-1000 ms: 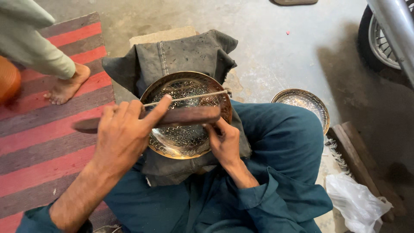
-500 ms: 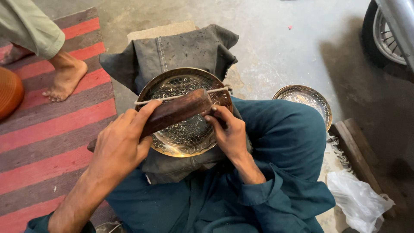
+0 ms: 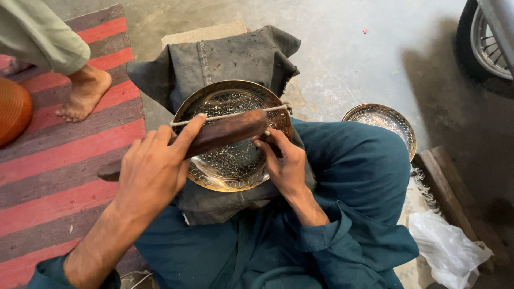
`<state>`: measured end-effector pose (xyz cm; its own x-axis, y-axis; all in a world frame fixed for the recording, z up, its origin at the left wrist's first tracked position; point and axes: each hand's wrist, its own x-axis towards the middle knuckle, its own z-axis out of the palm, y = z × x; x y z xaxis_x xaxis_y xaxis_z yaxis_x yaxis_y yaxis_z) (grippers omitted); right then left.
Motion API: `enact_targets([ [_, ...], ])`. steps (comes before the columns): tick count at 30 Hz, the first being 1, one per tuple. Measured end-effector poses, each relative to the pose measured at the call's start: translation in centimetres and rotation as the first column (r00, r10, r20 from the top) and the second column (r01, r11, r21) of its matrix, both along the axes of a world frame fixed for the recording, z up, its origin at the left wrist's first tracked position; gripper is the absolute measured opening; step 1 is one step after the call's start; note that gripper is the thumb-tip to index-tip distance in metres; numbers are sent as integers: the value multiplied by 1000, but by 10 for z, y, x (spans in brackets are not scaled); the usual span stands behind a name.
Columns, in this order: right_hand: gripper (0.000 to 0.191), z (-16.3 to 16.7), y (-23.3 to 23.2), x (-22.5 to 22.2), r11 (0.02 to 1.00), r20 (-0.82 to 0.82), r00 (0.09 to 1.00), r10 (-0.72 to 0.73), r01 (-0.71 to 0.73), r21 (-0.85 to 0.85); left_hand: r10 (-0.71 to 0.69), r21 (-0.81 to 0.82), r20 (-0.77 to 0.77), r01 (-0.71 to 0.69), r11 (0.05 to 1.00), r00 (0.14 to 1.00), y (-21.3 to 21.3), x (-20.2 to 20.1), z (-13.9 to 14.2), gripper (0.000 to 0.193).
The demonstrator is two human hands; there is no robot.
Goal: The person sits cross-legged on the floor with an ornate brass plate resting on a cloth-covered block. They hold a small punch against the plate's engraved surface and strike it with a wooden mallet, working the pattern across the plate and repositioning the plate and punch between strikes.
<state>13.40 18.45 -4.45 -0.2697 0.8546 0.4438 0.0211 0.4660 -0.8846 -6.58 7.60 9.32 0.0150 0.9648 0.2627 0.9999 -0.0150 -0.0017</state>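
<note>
Brass, engraved with a dense pattern, the round plate [image 3: 231, 136] rests on a dark grey cloth [image 3: 225, 61] draped over a block, just in front of the person's knees. Across its face lies a brown wooden tool [image 3: 214, 136], which the left hand [image 3: 152, 171] grips with curled fingers, the index finger stretched along its top edge. The right hand [image 3: 284, 160] pinches the tool's far end, fingers clenched there and resting on the plate. A pale cord [image 3: 235, 114] runs across the plate's upper part. A second brass plate [image 3: 383, 123] lies on the concrete floor [image 3: 348, 59] to the right, another person's bare foot [image 3: 85, 93] stands on the red striped rug [image 3: 48, 176], and a white plastic bag [image 3: 444, 246] lies nearby.
</note>
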Motion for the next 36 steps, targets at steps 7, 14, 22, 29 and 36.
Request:
enact_targets([
  [7, 22, 2, -1, -2, 1000, -17, 1000, 2, -2, 0, -77, 63, 58, 73, 995, 995, 10, 3, 6, 83],
  [14, 20, 1, -1, 2, 1000, 57, 998, -21, 21, 10, -133, 136, -65, 141, 981, 989, 12, 5, 11, 70],
  [22, 24, 6, 0, -2, 999, -62, 998, 10, -13, -49, 17, 93, -316, 13, 996, 949, 10, 2, 8, 73],
  [29, 25, 5, -2, -4, 1000, -22, 1000, -17, 17, 24, -17, 25, -47, 19, 1000, 999, 8, -1, 5, 80],
  [36, 25, -2, -4, -9, 1000, -48, 999, -16, 16, 7, -37, 82, -150, 49, 995, 988, 6, -1, 7, 77],
])
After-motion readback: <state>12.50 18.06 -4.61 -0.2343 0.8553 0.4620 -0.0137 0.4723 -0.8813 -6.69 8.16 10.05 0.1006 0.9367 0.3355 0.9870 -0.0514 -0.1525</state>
